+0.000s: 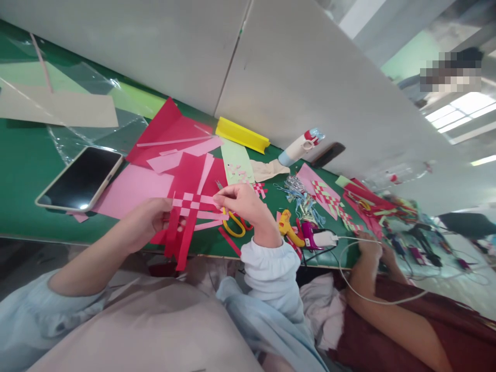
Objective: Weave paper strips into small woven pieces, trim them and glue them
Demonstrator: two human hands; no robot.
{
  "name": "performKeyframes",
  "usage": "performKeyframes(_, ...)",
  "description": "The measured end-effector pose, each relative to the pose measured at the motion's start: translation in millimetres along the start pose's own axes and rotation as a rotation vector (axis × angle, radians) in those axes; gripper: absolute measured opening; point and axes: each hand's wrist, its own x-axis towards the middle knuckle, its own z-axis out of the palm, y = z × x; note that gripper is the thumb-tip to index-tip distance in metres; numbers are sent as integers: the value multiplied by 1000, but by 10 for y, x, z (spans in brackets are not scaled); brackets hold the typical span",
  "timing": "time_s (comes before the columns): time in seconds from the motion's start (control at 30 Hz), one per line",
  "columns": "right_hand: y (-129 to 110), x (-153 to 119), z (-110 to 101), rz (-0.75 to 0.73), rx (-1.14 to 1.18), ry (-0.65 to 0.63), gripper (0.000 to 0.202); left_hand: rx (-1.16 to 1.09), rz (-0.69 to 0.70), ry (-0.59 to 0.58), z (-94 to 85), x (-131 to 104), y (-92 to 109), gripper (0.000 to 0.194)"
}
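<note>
We had the paper weave (192, 213) up off the green desk (23, 170), held between both hands near its front edge. Left hand (149, 219) had its fingers closed on the weave's left edge, thumb on top. Right hand (242, 200) pinched the end of a pink strip (205, 200) on the right side.

Progress, as we judged it: a small checkered patch of red and pink was woven at the centre, only a few rows. Long red strip ends hung loose below and pink ends stuck out right, so most was left to do.

Spare red and pink sheets (170, 150) lay behind, tablet (79, 178) to the left, yellow-handled scissors (232, 223) under the right hand. Another person's hand (368, 248) worked further right.
</note>
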Motion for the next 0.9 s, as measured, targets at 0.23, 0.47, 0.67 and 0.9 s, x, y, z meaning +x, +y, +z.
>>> performKeyframes(0.23, 11, 11, 16, -6, -36, -2, 20, 162, 37, -37, -11, -36, -56, 27)
performKeyframes(0.47, 128, 27, -20, -77, -124, -52, 31, 224, 82, 10, -51, -2, -134, 41)
performKeyframes(0.67, 9, 11, 20, -110, -147, -101, 28, 207, 82, -17, -32, -26, -146, 44)
performKeyframes(0.9, 41, 33, 29, -98, -153, -109, 28, 87, 26, 15, 31, -62, -116, 46)
